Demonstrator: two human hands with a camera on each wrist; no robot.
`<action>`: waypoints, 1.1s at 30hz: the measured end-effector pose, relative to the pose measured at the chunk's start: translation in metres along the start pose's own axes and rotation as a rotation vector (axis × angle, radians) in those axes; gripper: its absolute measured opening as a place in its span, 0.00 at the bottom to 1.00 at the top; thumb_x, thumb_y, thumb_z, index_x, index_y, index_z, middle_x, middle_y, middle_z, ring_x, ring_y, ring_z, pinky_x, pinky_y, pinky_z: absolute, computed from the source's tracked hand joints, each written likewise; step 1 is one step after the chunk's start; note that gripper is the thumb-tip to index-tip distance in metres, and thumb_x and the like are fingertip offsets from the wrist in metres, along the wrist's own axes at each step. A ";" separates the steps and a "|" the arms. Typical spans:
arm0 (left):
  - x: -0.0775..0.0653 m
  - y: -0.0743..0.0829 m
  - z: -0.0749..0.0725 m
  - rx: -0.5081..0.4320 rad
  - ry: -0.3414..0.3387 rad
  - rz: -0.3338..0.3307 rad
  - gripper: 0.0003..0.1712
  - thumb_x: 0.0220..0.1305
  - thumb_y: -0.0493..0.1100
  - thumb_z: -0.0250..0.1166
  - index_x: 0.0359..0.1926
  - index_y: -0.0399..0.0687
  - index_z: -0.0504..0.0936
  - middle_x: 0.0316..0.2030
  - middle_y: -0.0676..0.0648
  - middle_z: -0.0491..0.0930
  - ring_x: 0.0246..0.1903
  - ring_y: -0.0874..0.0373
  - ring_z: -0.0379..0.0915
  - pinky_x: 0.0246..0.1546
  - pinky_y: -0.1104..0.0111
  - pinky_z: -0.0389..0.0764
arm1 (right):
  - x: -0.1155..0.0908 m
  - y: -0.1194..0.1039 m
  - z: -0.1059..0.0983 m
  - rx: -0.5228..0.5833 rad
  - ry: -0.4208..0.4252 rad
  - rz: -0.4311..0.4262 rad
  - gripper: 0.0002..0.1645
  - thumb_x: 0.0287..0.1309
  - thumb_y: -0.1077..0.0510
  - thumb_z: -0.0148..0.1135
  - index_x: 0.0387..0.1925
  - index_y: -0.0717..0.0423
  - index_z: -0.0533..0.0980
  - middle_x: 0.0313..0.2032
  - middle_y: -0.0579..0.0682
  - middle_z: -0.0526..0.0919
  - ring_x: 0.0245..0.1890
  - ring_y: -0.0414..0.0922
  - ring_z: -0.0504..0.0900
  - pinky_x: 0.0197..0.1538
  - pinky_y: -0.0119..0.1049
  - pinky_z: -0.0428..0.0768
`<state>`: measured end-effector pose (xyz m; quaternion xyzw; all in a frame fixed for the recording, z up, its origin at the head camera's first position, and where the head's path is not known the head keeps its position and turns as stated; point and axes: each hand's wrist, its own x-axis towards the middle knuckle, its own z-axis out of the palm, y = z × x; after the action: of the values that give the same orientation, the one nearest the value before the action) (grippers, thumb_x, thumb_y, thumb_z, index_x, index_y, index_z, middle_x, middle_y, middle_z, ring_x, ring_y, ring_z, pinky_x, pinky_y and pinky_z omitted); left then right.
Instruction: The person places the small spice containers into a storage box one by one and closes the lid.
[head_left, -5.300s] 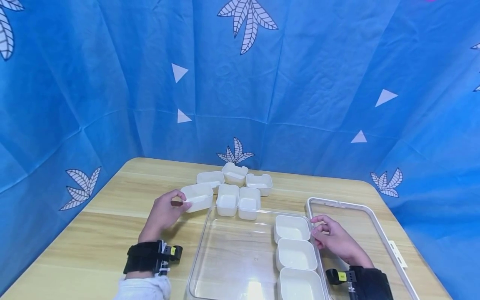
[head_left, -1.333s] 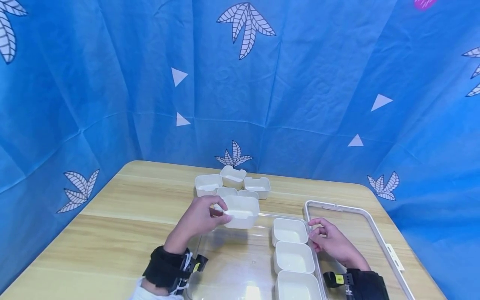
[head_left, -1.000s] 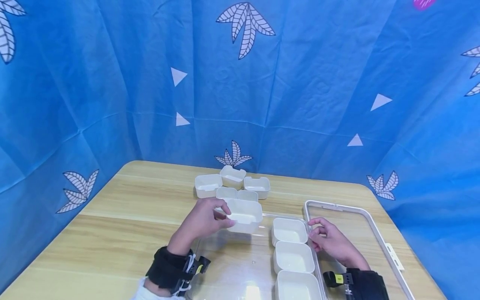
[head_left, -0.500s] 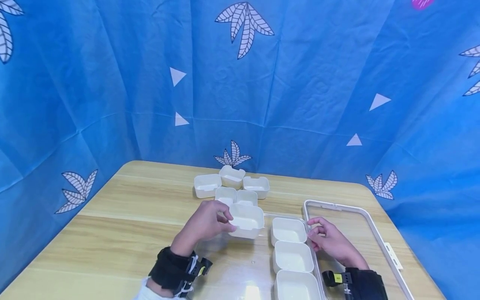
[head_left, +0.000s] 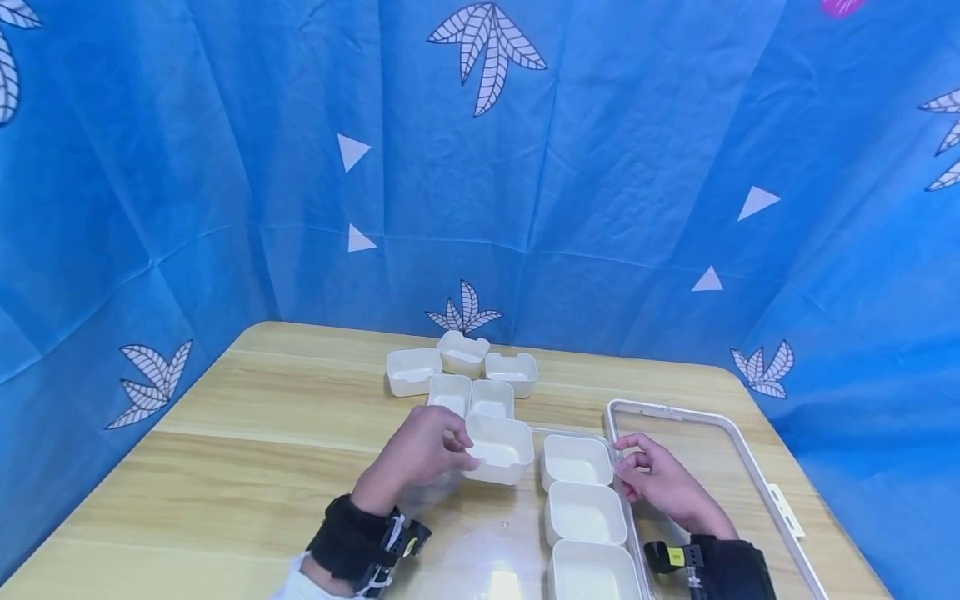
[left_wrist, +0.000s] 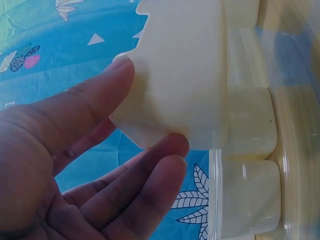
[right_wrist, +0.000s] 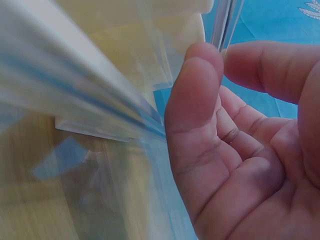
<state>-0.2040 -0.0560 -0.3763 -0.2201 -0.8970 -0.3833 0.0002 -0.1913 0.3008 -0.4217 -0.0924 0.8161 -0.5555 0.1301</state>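
Observation:
My left hand (head_left: 431, 448) pinches the near left edge of a small white plastic bin (head_left: 501, 450), held over the far part of a large clear plastic box (head_left: 468, 537). The left wrist view shows thumb and fingers on that bin (left_wrist: 182, 75), which has a notched rim. Three more white bins stand in a column along the box's right side: a far one (head_left: 577, 458), a middle one (head_left: 587, 512) and a near one (head_left: 594, 573). My right hand (head_left: 663, 482) pinches the box's right rim between thumb and finger, as the right wrist view confirms.
Behind the box, several white bins (head_left: 414, 371) sit grouped on the wooden table (head_left: 247, 467). A clear lid with a white frame (head_left: 759, 468) and a side latch (head_left: 786, 510) lies to the right of the box. Blue cloth (head_left: 630, 167) hangs behind the table.
My left hand has carried the bin from the left of the box rightward over it, then lowered it slightly nearer. My right hand stays at the box's rim.

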 end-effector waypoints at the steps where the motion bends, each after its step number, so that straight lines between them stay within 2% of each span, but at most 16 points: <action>1: 0.000 0.000 0.000 0.010 0.002 0.000 0.13 0.44 0.40 0.79 0.20 0.52 0.80 0.28 0.56 0.80 0.31 0.61 0.79 0.41 0.60 0.78 | 0.000 0.000 0.000 -0.004 0.001 0.001 0.22 0.69 0.65 0.51 0.58 0.71 0.59 0.29 0.54 0.74 0.27 0.47 0.74 0.33 0.38 0.80; 10: 0.006 0.001 0.009 0.064 0.008 0.049 0.12 0.42 0.39 0.80 0.17 0.52 0.82 0.21 0.60 0.77 0.28 0.63 0.73 0.37 0.64 0.75 | -0.001 0.001 -0.003 0.002 0.008 -0.001 0.21 0.69 0.65 0.51 0.58 0.71 0.59 0.29 0.54 0.73 0.27 0.46 0.74 0.33 0.38 0.80; 16: 0.006 0.000 0.011 0.074 -0.019 0.007 0.12 0.42 0.40 0.80 0.17 0.53 0.82 0.23 0.59 0.78 0.28 0.62 0.73 0.36 0.64 0.74 | 0.000 0.001 -0.001 0.013 0.000 -0.007 0.21 0.69 0.65 0.51 0.58 0.71 0.59 0.29 0.53 0.73 0.27 0.46 0.74 0.34 0.38 0.81; 20: 0.005 0.000 0.012 0.081 -0.026 -0.010 0.13 0.42 0.40 0.80 0.16 0.54 0.82 0.28 0.55 0.82 0.39 0.53 0.78 0.43 0.59 0.75 | 0.001 0.001 0.000 0.000 0.004 -0.013 0.21 0.69 0.65 0.51 0.58 0.71 0.59 0.29 0.54 0.73 0.27 0.47 0.74 0.33 0.39 0.81; 23: 0.004 0.000 0.014 0.088 -0.034 -0.023 0.13 0.42 0.40 0.80 0.16 0.55 0.82 0.34 0.52 0.84 0.47 0.49 0.78 0.49 0.55 0.73 | 0.002 0.001 0.000 -0.011 0.009 -0.019 0.20 0.69 0.65 0.51 0.58 0.70 0.60 0.28 0.54 0.74 0.27 0.47 0.74 0.33 0.39 0.81; 25: 0.004 0.000 0.015 0.085 -0.048 -0.042 0.12 0.42 0.40 0.79 0.16 0.56 0.83 0.33 0.52 0.84 0.44 0.50 0.78 0.48 0.55 0.72 | 0.002 0.001 0.000 -0.017 0.009 -0.026 0.20 0.69 0.65 0.51 0.57 0.70 0.61 0.28 0.54 0.74 0.26 0.47 0.74 0.33 0.39 0.80; 29: 0.004 0.000 0.017 0.083 -0.068 -0.041 0.11 0.43 0.40 0.79 0.17 0.55 0.83 0.24 0.58 0.78 0.30 0.59 0.73 0.37 0.62 0.72 | 0.002 0.002 0.000 -0.013 0.005 -0.042 0.20 0.69 0.66 0.51 0.57 0.71 0.60 0.28 0.54 0.74 0.26 0.47 0.74 0.32 0.39 0.80; 33: 0.004 0.001 0.019 0.097 -0.054 0.005 0.11 0.42 0.40 0.79 0.17 0.54 0.83 0.22 0.61 0.75 0.26 0.64 0.68 0.35 0.65 0.71 | 0.001 0.002 0.001 -0.007 0.027 -0.039 0.20 0.68 0.66 0.51 0.58 0.71 0.60 0.28 0.54 0.74 0.26 0.47 0.75 0.31 0.39 0.80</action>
<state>-0.2036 -0.0407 -0.3888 -0.2324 -0.9136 -0.3333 -0.0122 -0.1924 0.3008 -0.4243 -0.1012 0.8178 -0.5561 0.1082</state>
